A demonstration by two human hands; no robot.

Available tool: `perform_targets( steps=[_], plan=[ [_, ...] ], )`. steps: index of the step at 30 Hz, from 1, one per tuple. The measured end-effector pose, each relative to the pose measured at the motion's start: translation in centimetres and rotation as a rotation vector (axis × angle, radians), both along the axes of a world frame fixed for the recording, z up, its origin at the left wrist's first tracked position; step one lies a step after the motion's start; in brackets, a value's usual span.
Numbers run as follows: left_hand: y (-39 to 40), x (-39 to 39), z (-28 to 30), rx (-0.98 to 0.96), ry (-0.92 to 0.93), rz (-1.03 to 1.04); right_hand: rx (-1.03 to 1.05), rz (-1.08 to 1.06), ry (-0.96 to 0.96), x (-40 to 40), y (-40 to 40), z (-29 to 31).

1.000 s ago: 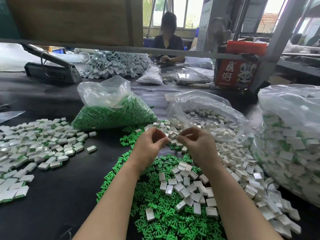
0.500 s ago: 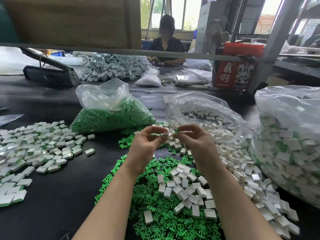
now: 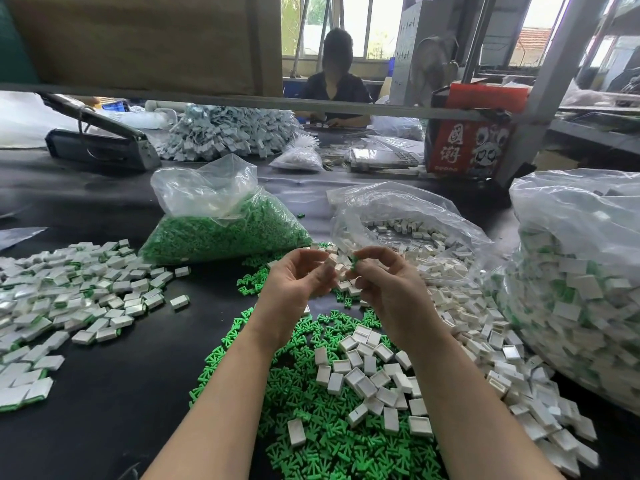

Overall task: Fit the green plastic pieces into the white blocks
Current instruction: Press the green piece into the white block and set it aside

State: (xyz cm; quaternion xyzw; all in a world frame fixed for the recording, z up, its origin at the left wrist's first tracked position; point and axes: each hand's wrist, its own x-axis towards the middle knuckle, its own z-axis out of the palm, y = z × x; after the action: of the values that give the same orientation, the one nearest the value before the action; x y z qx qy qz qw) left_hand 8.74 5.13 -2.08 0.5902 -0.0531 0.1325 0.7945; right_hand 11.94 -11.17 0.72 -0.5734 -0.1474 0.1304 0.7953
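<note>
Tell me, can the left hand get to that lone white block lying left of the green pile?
Probably yes. The lone white block lies on bare table with nothing between, but the left hand already holds a white piece.

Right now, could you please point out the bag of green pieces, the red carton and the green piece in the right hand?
bag of green pieces (image 3: pixel 221 233): head view, green-filled belly.
red carton (image 3: pixel 467 147): head view, printed front.
green piece (image 3: pixel 355 262): head view, exposed tip.

- My left hand (image 3: pixel 298 282) covers most of its white block (image 3: pixel 331 260) — grip unclear to me.
- Right bag (image 3: pixel 581 271) — cut off by the frame edge.
</note>
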Motion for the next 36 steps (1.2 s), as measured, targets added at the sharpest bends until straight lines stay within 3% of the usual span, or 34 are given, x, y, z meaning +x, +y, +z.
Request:
perform_targets(
  steps=[24, 30, 36],
  plan=[
    [0.2, 0.0, 0.0, 0.086, 0.095, -0.003, -0.311, -0.149, -0.417, 0.1, 0.5, -0.7],
    [0.4, 0.0, 0.1, 0.097, 0.083, -0.002, -0.372, -0.142, -0.399, 0.2, 0.5, -1.0],
    [0.3, 0.2, 0.0, 0.253, 0.056, 0.035, -0.654, -0.072, -0.449, 0.3, 0.9, -1.5]
  ],
)
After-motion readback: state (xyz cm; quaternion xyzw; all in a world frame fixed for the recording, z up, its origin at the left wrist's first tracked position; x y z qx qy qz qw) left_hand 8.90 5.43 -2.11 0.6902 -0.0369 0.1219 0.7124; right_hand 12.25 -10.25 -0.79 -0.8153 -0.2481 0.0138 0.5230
